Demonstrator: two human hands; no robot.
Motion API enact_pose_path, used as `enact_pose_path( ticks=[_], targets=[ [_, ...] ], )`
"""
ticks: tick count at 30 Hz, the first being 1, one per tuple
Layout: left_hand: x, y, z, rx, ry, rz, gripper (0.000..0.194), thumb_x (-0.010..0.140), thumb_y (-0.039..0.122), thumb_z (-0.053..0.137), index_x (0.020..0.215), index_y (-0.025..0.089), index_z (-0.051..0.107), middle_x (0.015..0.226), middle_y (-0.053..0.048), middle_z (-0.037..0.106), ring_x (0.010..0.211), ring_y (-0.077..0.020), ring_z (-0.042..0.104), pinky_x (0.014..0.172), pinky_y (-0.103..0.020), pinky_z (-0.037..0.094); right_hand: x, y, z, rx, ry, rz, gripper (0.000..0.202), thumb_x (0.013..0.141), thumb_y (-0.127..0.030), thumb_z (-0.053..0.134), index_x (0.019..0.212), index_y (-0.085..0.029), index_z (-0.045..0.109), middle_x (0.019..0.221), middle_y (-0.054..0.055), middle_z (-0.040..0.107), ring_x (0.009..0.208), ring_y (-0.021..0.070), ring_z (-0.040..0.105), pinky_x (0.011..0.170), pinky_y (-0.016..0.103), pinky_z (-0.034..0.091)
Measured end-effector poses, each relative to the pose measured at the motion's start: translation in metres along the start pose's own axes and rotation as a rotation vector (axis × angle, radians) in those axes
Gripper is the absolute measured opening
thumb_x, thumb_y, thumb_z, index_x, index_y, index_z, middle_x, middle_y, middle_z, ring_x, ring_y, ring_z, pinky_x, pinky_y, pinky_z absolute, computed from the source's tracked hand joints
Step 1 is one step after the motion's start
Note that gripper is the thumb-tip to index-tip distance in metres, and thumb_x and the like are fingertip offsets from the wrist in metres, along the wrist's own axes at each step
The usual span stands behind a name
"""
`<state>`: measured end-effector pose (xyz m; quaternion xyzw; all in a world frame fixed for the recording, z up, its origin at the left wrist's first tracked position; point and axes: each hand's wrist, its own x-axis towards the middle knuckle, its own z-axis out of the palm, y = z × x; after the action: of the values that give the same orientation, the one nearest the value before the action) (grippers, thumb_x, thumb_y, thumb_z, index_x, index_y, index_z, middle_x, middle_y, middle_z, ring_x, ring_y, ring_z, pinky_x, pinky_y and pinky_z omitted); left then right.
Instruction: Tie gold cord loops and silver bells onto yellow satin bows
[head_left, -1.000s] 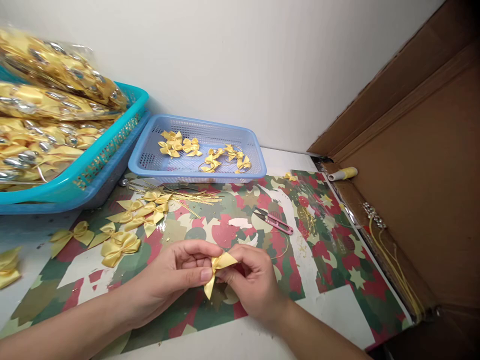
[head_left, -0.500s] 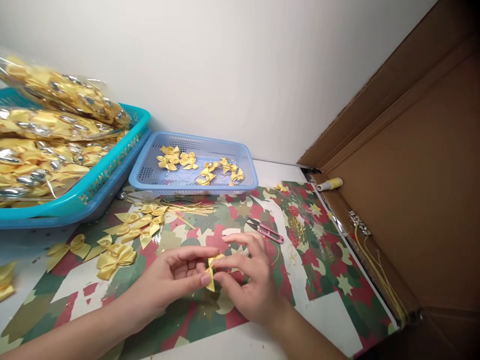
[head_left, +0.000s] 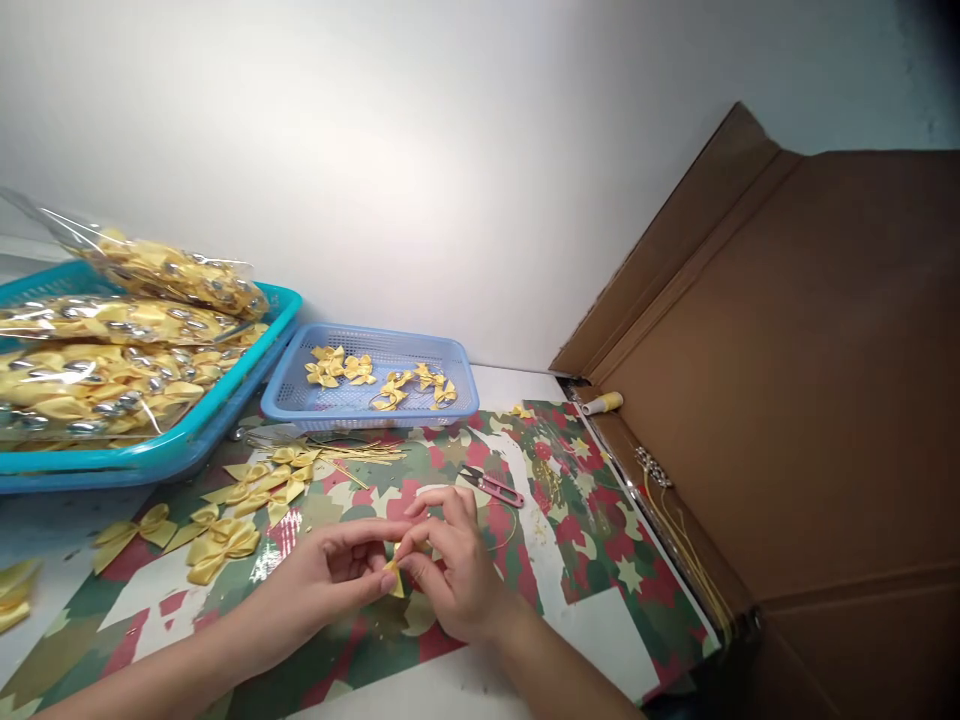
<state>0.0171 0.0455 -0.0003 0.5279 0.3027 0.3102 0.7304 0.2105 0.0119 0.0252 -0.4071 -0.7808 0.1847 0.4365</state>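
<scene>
Over the patterned table cover, my left hand (head_left: 330,575) pinches a small yellow satin ribbon bow (head_left: 397,582) between thumb and forefinger. My right hand (head_left: 454,570) meets it from the other side, thumb and forefinger closed at the bow's middle, which the fingers partly hide. A thin cord (head_left: 512,535) curves out beside my right hand; where its near end goes is hidden. Several loose yellow bows (head_left: 225,545) lie to the left of my hands. Beyond my right hand rest pink thread snips (head_left: 493,486).
A shallow blue basket (head_left: 367,412) with several bows stands by the wall. Left of it, a larger turquoise basket (head_left: 180,445) holds bagged bows. Gold wire-like strips (head_left: 367,453) lie in front. Cardboard (head_left: 750,380) rises at the right, with a yellow-white handle (head_left: 602,403) and cords (head_left: 694,550) along its base.
The camera view has tilted up and shifted right. My right thumb and forefinger have closed together on the bow, where they were more apart before. My left hand keeps its pinch.
</scene>
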Motion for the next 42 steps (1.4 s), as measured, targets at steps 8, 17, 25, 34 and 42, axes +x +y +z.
enact_pose_path(
  ticks=[8,17,25,34,42],
  targets=[
    [0.004,-0.006,0.001,0.009,0.021,0.038,0.044,0.071,0.046,0.087,0.110,0.027,0.081,0.089,-0.005,0.079,0.079,-0.0205,0.069,0.072,-0.027,0.056,0.001,0.001,-0.002,-0.049,-0.075,0.041,0.014,0.083,-0.007,0.069,0.083,-0.021,0.066,0.116,0.005,0.059,0.119,0.0217,0.052,0.103,0.036,0.039],
    [0.017,-0.013,-0.006,0.055,0.065,0.106,0.060,0.059,0.058,0.089,0.106,0.021,0.083,0.066,-0.001,0.067,0.055,-0.0115,0.045,0.053,-0.022,0.040,0.004,0.001,0.005,-0.143,-0.008,-0.037,0.019,0.083,-0.004,0.052,0.090,-0.021,0.058,0.102,0.006,0.054,0.103,0.0227,0.053,0.092,0.038,0.045],
    [0.024,-0.003,-0.022,0.137,0.181,0.114,0.062,0.059,0.063,0.085,0.108,0.026,0.081,0.065,-0.002,0.068,0.056,-0.0192,0.058,0.051,-0.028,0.048,0.033,-0.004,-0.005,0.052,-0.049,0.108,0.049,0.072,-0.004,0.075,0.114,-0.025,0.065,0.129,0.009,0.056,0.126,0.0281,0.051,0.106,0.045,0.044],
    [0.020,0.007,-0.029,0.082,0.180,0.077,0.061,0.063,0.058,0.086,0.113,0.023,0.079,0.062,0.000,0.061,0.054,-0.0168,0.055,0.049,-0.027,0.047,0.053,0.001,0.014,0.085,-0.059,0.141,0.021,0.076,0.000,0.074,0.079,-0.021,0.075,0.121,0.008,0.059,0.123,0.0263,0.053,0.105,0.044,0.042],
    [0.022,0.002,-0.035,0.148,0.244,-0.102,0.073,0.060,0.050,0.085,0.123,0.016,0.072,0.056,0.006,0.056,0.047,-0.0133,0.053,0.043,-0.022,0.039,0.107,-0.021,-0.055,0.480,0.429,-0.033,0.032,0.092,-0.052,0.060,0.077,-0.024,0.056,0.089,0.003,0.053,0.075,0.0174,0.050,0.070,0.032,0.044]
  ],
)
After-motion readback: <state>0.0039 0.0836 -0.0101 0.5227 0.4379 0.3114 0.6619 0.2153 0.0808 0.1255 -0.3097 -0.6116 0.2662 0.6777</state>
